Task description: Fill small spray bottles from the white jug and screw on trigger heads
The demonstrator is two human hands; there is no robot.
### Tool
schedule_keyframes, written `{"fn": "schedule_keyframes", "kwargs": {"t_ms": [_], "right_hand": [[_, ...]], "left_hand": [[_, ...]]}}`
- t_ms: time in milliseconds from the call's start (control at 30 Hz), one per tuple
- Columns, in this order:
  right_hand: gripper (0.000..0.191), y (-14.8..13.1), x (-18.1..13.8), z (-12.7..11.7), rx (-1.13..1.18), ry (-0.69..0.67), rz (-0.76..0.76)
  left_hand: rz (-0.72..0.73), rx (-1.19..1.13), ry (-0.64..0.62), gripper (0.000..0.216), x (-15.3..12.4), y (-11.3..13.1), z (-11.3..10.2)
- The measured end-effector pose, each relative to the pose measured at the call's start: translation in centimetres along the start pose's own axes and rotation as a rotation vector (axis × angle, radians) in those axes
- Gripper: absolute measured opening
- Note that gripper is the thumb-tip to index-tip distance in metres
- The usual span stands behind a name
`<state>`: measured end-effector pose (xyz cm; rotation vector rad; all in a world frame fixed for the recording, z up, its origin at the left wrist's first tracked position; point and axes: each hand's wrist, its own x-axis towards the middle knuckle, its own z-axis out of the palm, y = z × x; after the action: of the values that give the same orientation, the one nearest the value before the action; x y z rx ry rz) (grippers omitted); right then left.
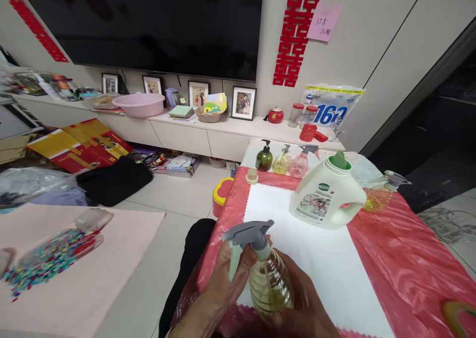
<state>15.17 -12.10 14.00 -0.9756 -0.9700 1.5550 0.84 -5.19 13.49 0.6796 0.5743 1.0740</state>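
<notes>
**A full spray bottle, gripped at the neck over a slippery cloth**

The person has a clear spray bottle (268, 283) of yellowish liquid in both hands, low over the near edge of the table (409, 273). The left hand (226, 283) is curled around the neck just under the grey trigger head (247, 233), fingers closed on it. The right hand (301, 305) cups the ribbed body from below and behind, wrapped partly round it.

From where I stand, the risk sits at that neck. If the head is loose, the tilted bottle could slop liquid onto the white mat (320, 258) under the hands. A stray squeeze of the trigger might send spray off to the left, past the table.

Beyond the hands stands the white jug (325, 196), green cap on, and further off three small bottles (282, 160). A careless forward reach could knock those over.
</notes>
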Motion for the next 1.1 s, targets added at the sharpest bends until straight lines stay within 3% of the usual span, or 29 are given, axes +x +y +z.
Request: {"fn": "schedule_keyframes", "kwargs": {"t_ms": [133,267,467,700,867,1000,1100], "right_hand": [[0.076,-0.6,0.2,0.4,0.002,-0.003,-0.014],[0.079,0.2,0.3,0.5,0.021,0.045,-0.028],[0.079,1.4,0.2,0.4,-0.001,0.113,-0.032],[0.083,1.9,-0.2,0.2,0.066,0.129,-0.017],[0.082,1.9,-0.1,0.0,-0.006,0.121,-0.077],[0.075,1.2,0.3,0.0,-0.128,0.068,-0.120],[0.076,0.6,0.5,0.4,-0.070,0.008,-0.097]], "left_hand": [[0.002,-0.044,-0.007,0.036,0.4,-0.2,0.2],[0.030,-0.052,-0.035,0.053,0.7,-0.5,0.4],[-0.031,-0.079,0.104,0.047,0.7,-0.6,0.6],[-0.059,-0.153,-0.002,0.044,0.9,-0.6,0.4],[-0.061,-0.091,-0.069,0.063,0.9,-0.9,0.2],[-0.047,-0.036,-0.021,0.047,0.7,-0.5,0.3],[-0.062,0.046,-0.059,0.047,0.6,0.2,0.2]]}}
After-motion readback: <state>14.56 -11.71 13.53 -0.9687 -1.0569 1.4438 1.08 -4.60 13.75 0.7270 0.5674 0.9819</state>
